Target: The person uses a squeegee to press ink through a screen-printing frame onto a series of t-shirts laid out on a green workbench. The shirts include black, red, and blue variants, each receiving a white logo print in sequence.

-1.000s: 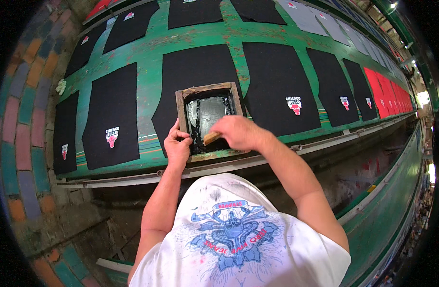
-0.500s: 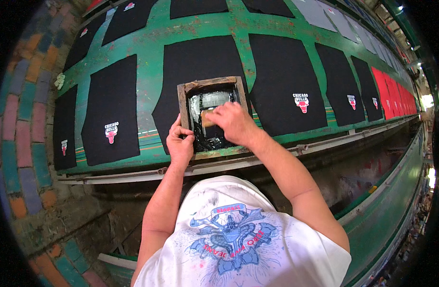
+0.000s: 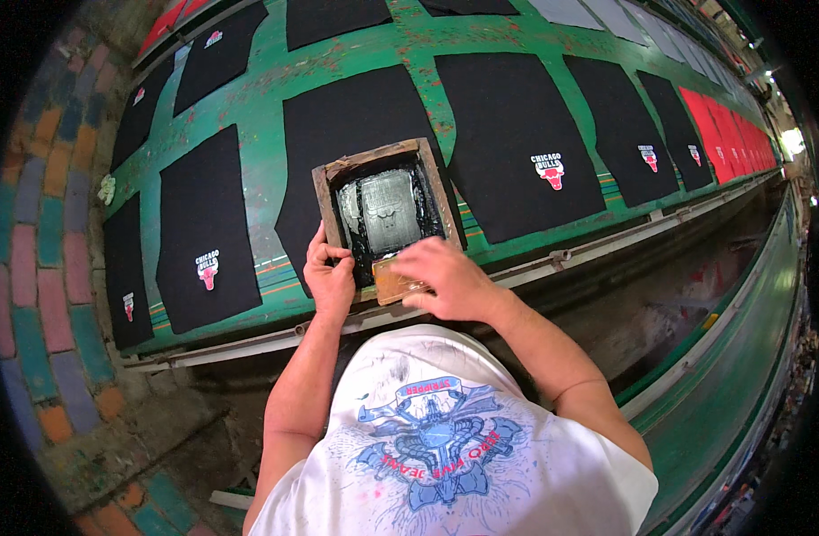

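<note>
Frame (image 3: 371, 158), likely light, stiff and slick inside, best held by its outer edge, which the left hand (image 3: 330, 279) pinches while the right hand (image 3: 450, 279) grips the squeegee (image 3: 392, 283).

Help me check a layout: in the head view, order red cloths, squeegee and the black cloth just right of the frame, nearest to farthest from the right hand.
1. Squeegee: in the right hand.
2. Black cloth: right of the frame.
3. Red cloths: far right.
</note>
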`<state>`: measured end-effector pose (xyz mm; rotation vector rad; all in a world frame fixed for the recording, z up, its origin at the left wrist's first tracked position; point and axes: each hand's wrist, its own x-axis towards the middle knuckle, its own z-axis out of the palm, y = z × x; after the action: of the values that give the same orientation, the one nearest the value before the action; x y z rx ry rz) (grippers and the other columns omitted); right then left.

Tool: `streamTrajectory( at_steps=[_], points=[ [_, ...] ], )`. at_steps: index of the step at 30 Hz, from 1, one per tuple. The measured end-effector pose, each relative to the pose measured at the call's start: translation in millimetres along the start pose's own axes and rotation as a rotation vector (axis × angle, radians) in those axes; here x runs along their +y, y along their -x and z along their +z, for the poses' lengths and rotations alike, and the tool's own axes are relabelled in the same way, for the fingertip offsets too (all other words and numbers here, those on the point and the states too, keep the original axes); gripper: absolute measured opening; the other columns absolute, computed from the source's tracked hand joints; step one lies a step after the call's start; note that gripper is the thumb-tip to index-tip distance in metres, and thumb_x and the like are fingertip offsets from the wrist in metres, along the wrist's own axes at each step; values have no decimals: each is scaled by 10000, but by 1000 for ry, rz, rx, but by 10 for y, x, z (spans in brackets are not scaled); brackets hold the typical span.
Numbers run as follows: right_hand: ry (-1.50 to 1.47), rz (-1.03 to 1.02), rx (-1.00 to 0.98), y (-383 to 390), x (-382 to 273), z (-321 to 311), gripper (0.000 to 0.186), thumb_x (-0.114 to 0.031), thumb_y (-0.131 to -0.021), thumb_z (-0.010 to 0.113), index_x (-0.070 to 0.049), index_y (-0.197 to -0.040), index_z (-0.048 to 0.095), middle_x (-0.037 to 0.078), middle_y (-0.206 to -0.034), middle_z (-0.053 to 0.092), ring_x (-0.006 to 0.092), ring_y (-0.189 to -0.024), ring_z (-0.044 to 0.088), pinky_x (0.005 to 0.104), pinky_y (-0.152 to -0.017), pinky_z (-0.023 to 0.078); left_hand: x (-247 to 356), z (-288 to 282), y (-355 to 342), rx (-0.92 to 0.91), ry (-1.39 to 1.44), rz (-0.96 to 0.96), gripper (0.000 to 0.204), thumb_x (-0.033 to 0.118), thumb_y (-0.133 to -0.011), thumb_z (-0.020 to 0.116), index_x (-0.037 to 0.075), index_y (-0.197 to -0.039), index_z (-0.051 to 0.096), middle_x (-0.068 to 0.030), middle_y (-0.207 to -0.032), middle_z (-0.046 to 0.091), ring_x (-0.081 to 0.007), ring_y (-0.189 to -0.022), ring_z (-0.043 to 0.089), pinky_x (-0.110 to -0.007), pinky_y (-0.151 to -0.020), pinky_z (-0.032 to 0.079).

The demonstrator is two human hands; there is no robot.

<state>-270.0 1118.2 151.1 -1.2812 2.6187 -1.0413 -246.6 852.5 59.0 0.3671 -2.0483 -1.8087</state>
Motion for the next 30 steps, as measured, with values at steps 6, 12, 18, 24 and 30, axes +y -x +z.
streamTrajectory(
  at_steps=[6, 12, 18, 24, 30],
  points=[
    [-299, 528, 526, 110, 505, 55, 586, -126, -985, 797, -2, -1530, 620, 206, -1484, 648, 342, -1345, 650, 454, -1152, 526, 209, 1, 188, 39, -139, 298, 167, -109, -747, 701, 43, -803, 660, -264, -1668, 580, -377, -1443, 599, -443, -1208, 443],
    [-903, 657, 338, 190, 593, 42, 678, -104, -1010, 799, 31, -1622, 543, 95, -1362, 678, 123, -1122, 666, 316, -991, 562, 485, 12, 217, 44, -210, 415, 190, -132, -736, 702, 39, -809, 664, -294, -1667, 565, -400, -1466, 594, -446, -1211, 450],
    [-874, 354, 335, -90, 192, 11, 840, -157, -986, 821, -1, -1714, 433, 117, -1457, 623, 195, -1257, 649, 368, -1085, 543, 1006, -512, 179, 139, -137, 226, 173, -159, -818, 675, 4, -865, 709, -270, -1672, 560, -336, -1513, 582, -411, -1232, 434],
    [-947, 109, 34, -328, -309, 204, 900, -250, -1005, 830, -16, -1748, 378, 158, -1641, 516, 252, -1488, 533, 414, -1226, 455, 1382, -1442, 620, 317, -109, 70, 150, -140, -909, 699, -9, -980, 686, -242, -1695, 548, -222, -1379, 633, -361, -1127, 497],
    [-992, -21, -77, -476, -659, 518, 919, -337, -1010, 847, -36, -1748, 389, 165, -1679, 462, 275, -1487, 509, 422, -1175, 482, 1243, -1903, 1174, 571, 269, -206, 295, 167, -1153, 610, -88, -1068, 729, -232, -1665, 582, -195, -1264, 670, -353, -1094, 524]
  ],
)
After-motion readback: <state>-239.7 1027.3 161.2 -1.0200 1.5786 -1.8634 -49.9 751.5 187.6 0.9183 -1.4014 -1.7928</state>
